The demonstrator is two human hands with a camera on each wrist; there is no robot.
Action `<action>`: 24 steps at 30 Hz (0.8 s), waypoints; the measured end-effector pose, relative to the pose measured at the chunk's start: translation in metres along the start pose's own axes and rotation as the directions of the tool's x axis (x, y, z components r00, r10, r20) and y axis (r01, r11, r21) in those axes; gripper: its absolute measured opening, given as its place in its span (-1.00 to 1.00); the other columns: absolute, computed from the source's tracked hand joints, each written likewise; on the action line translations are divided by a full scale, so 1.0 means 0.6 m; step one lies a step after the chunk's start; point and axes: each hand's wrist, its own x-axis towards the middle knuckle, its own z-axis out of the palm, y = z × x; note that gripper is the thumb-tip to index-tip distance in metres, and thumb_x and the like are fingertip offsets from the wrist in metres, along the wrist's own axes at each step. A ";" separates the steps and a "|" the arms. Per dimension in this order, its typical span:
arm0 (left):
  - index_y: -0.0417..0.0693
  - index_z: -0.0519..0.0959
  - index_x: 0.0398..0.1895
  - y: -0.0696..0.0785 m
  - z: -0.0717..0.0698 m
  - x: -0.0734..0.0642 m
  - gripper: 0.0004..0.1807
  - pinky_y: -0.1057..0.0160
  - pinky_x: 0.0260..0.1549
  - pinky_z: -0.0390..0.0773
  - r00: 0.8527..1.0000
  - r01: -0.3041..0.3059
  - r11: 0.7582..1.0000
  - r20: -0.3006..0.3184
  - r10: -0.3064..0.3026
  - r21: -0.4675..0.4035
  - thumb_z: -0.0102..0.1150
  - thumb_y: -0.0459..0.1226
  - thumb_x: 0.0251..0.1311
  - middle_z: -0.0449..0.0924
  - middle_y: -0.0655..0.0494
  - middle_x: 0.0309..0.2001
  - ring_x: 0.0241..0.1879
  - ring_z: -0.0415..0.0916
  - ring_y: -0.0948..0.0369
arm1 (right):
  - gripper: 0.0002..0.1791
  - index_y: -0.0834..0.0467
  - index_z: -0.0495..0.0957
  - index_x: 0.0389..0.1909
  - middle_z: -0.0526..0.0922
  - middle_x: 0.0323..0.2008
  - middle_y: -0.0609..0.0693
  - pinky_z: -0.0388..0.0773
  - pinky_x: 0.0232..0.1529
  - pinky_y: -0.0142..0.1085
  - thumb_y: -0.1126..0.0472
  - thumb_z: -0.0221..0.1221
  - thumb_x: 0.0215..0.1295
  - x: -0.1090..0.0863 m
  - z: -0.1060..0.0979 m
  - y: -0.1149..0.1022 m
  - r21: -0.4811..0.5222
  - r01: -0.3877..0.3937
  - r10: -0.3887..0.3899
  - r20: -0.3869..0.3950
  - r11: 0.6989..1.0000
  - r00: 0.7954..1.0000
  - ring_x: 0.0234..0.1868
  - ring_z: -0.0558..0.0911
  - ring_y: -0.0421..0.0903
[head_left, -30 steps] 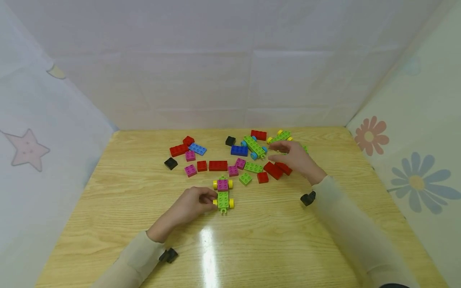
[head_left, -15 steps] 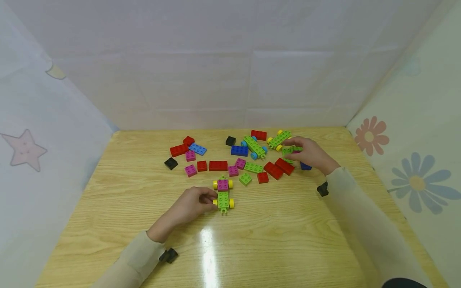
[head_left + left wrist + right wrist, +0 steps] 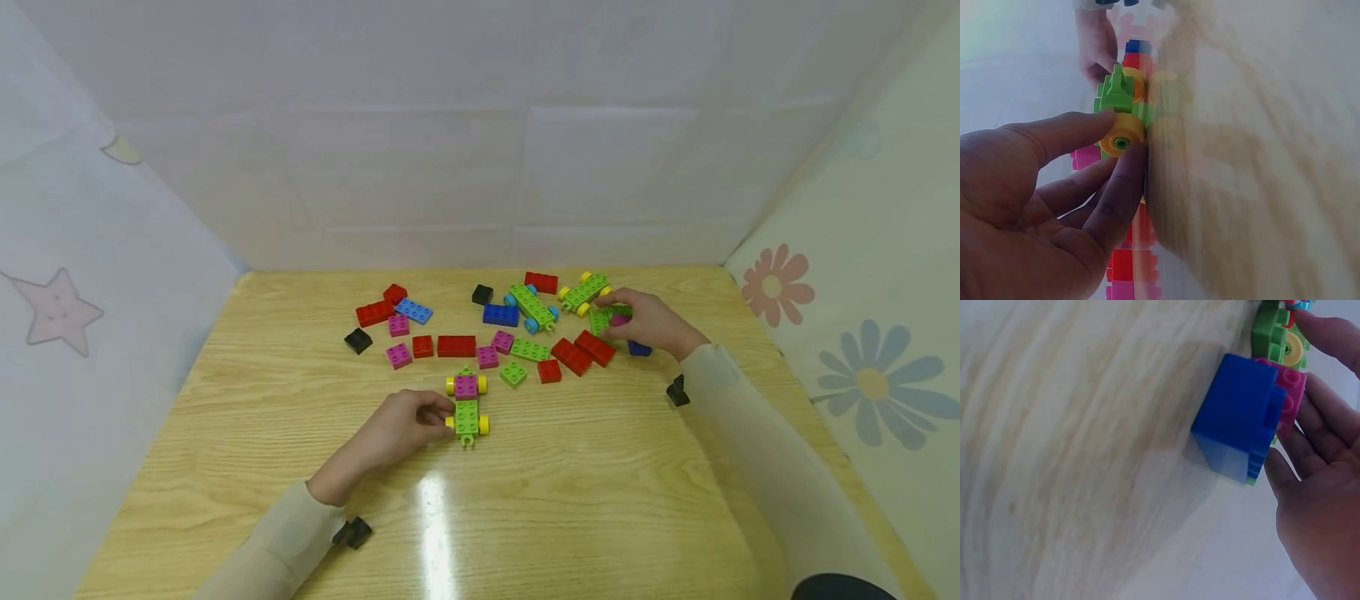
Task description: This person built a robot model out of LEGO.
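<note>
My left hand [image 3: 401, 427] pinches a yellow wheel [image 3: 1124, 134] of a lime-green toy car base [image 3: 467, 418] between thumb and fingers. On one end of that base sits a magenta brick [image 3: 466, 386]. My right hand [image 3: 648, 321] is over the right end of the brick group, beside another magenta brick [image 3: 1290, 394]. In the right wrist view its fingers are bent behind that brick, while the thumb stands apart from it. A dark blue brick [image 3: 1235, 412] stands next to the magenta one. Part of a green studded piece [image 3: 600, 320] shows by the right fingertips.
Two more wheeled green bases, one with blue wheels [image 3: 531, 307] and one with yellow wheels [image 3: 585, 292], lie at the back. Several red, magenta, blue, green and black bricks spread across the wooden table [image 3: 300, 392]. A cloth-covered wall [image 3: 480, 192] rises behind.
My right hand has moved right from near the blue-wheeled base to the magenta brick at the right, then stayed there. The left hand has kept its place on the car base.
</note>
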 end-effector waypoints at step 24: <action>-0.11 0.80 0.15 0.001 0.000 0.000 -0.68 0.27 -0.02 0.77 1.000 0.001 1.000 0.000 -0.001 0.013 0.55 -0.22 0.40 0.86 0.07 0.04 -0.08 0.73 0.28 | -0.23 0.07 0.44 0.65 0.26 0.73 0.26 0.48 0.56 0.35 0.13 0.41 0.46 0.007 0.007 0.015 -0.111 0.022 -0.019 0.023 0.994 1.000 0.70 0.29 0.37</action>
